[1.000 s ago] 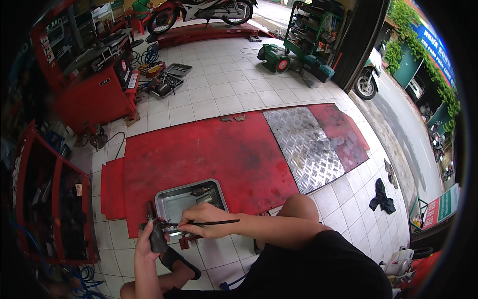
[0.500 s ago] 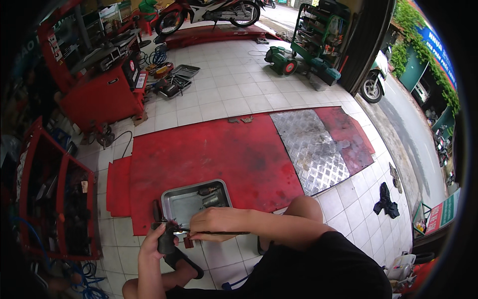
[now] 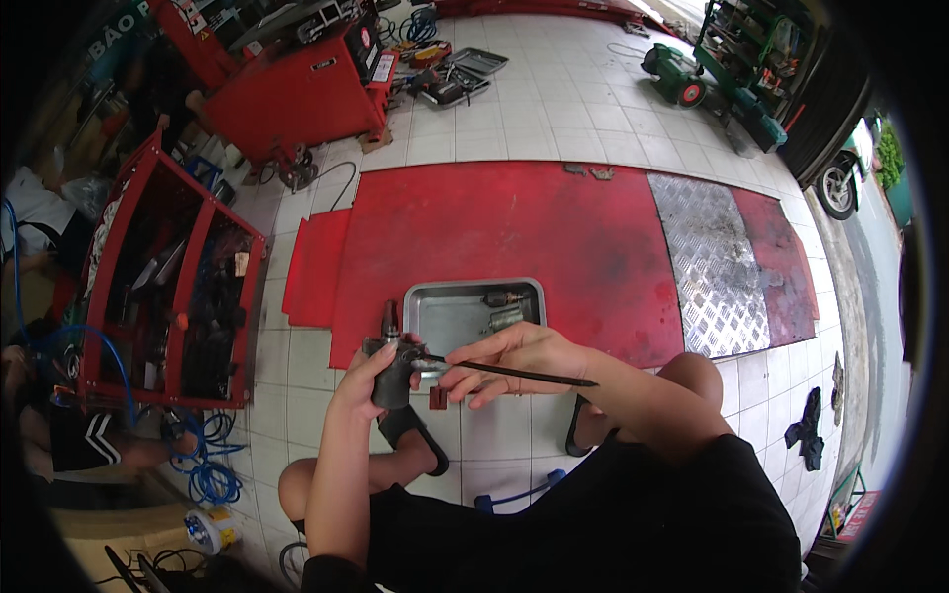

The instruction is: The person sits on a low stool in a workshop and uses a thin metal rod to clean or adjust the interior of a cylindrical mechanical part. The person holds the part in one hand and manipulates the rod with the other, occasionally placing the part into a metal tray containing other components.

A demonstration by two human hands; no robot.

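My left hand [image 3: 366, 381] is wrapped round a dark grey cylindrical metal part [image 3: 393, 387], whose narrow nose points away from me. In my right hand [image 3: 519, 356] a long, thin dark rod [image 3: 529, 375] lies between the thumb and the loosely bent fingers. One end of the rod reaches the side of the metal part; the other lies over my right forearm. A small reddish-brown block [image 3: 438, 397] hangs just below the right fingertips; what it is fixed to is hidden. Just beyond my hands, a metal tray [image 3: 474, 287] contains a silvery cylinder [image 3: 506, 318] and a darker part [image 3: 502, 298].
The tray rests on a red platform [image 3: 494, 217] with a tread-plate section [image 3: 714, 262]. At left stand a red rack [image 3: 176, 267] and blue hoses [image 3: 213, 474]. A red machine [image 3: 297, 109] and green compressor [image 3: 677, 79] are farther off. Another person's leg [image 3: 129, 455] shows at left.
The view has turned, so the scene sits higher and farther right. My right fingers have loosened and spread along the rod; the left hand keeps its hold on the metal part.
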